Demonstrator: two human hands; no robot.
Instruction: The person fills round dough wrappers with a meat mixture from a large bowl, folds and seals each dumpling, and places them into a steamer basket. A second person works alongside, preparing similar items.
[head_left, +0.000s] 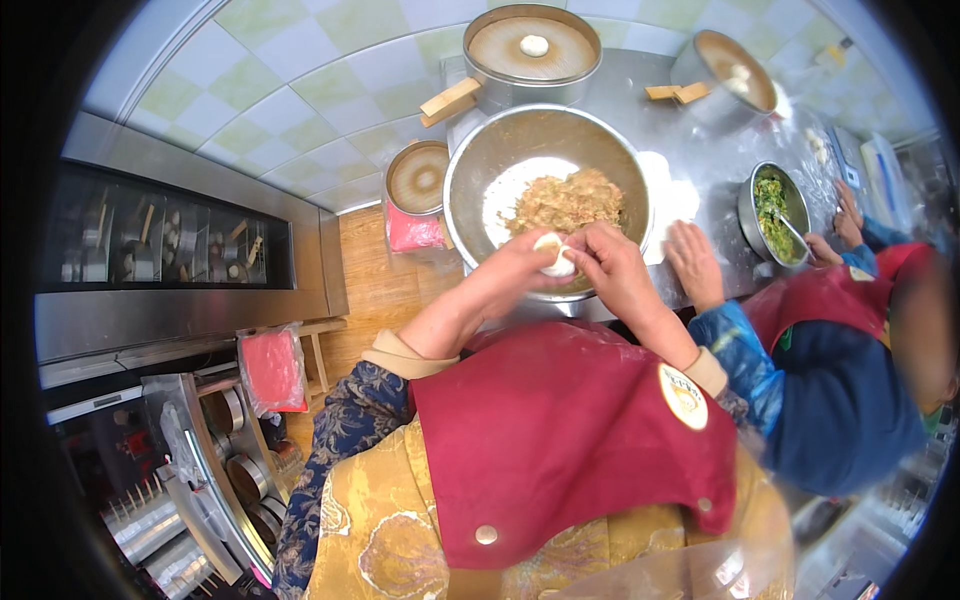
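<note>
A small white dough bun (559, 264), partly gathered at the top with some brownish filling showing, sits between my two hands. My left hand (510, 268) cups it from the left, while the fingers and thumb of my right hand (613, 268) pinch its edge. Both hands are over the near rim of a large steel bowl (469, 169). Inside the bowl lies a mound of minced filling (574, 199). My fingers hide part of the bun.
Bun-topped steel steamers (534, 67) (712, 75) stand at the back of the steel table (622, 82). A smaller steamer (418, 178) is left of the bowl. A co-worker's hand (694, 259) rests at right, near a steel bowl of green filling (772, 214). Another person's hands (847, 206) are farther right.
</note>
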